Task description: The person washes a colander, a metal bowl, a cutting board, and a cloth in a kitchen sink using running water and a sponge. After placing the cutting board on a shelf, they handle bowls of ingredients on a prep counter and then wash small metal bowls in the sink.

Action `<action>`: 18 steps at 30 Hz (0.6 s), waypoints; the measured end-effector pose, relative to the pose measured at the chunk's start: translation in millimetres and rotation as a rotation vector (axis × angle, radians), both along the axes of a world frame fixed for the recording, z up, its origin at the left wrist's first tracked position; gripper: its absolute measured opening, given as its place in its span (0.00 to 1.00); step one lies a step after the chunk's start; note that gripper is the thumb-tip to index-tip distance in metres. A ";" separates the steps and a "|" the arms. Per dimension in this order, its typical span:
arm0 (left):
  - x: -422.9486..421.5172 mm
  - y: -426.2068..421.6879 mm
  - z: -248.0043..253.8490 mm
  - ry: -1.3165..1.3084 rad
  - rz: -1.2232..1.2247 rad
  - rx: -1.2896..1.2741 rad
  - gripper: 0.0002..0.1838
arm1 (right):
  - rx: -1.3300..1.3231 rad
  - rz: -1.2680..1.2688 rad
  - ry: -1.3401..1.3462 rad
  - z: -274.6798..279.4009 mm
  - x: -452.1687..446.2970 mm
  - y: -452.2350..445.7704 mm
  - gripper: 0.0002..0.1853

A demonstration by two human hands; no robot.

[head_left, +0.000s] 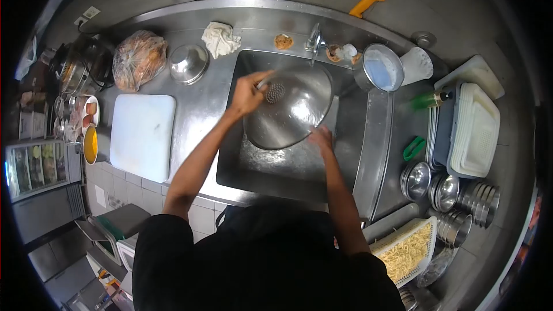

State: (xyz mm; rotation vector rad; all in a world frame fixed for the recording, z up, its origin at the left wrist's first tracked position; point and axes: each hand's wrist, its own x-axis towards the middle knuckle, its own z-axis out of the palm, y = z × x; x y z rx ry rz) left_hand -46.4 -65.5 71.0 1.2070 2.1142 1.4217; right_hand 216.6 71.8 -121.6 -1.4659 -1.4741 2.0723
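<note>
A large round metal bowl (291, 118) is tilted over the steel sink (271, 175), its wet surface shining under the light. My left hand (252, 93) is closed on the bowl's upper left edge, where a short pale bar shows by the fingers. Beside those fingers is a round dotted patch (275, 93); I cannot tell whether it is part of the bowl. At the lower right rim is my right hand (321, 138), blurred by motion, so its grip is unclear. The faucet (314, 40) stands behind the bowl.
Left of the sink are a white cutting board (142, 135), a small steel bowl (188, 64) and a plastic bag of food (139, 60). A white cloth (220, 39) lies behind. On the right are a pot (381, 68), stacked trays (475, 129) and a noodle basket (406, 253).
</note>
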 end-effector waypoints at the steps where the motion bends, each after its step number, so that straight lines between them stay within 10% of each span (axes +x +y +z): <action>1: -13.8 -3.3 2.8 -0.040 0.046 0.004 0.18 | 0.116 0.002 -0.051 0.0 -17.2 13.0 0.16; 8: -55.5 49.9 -60.0 0.275 0.236 0.011 0.18 | 0.638 -0.264 0.259 132.2 1.8 63.0 0.13; 12: 9.7 124.4 -135.9 -0.105 0.199 -0.016 0.17 | 0.880 -0.148 0.046 215.9 44.2 14.5 0.14; 18: 76.7 208.0 -120.8 -0.494 0.000 0.265 0.18 | 1.083 -0.239 -0.059 265.5 19.3 -51.2 0.15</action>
